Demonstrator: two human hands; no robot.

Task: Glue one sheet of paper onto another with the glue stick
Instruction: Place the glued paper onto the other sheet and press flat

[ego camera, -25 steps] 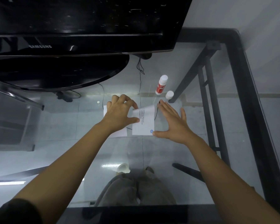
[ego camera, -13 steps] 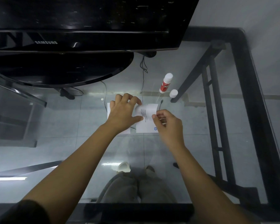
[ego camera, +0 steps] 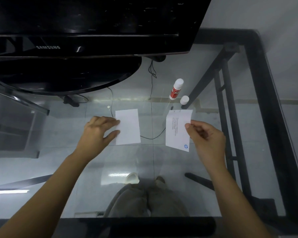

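Observation:
A blank white sheet (ego camera: 128,127) lies flat on the glass table (ego camera: 162,160). My left hand (ego camera: 97,133) rests on the sheet's left edge with straight fingers. To the right, my right hand (ego camera: 206,136) pinches a printed sheet (ego camera: 176,129) by its right edge; the sheet carries lines of text and a blue logo. A white glue stick with a red label (ego camera: 175,89) stands behind the printed sheet. Its white cap (ego camera: 184,99) sits on the glass just to its right.
A black monitor (ego camera: 86,26) with a wide oval base (ego camera: 64,76) fills the back left. A black cable (ego camera: 151,93) runs down under the glass. The table's black frame (ego camera: 272,107) borders the right side, and my legs and feet show through the glass.
The two sheets were together under both hands. My right hand has pulled the printed sheet away to the right, and my left hand now holds down the uncovered blank sheet.

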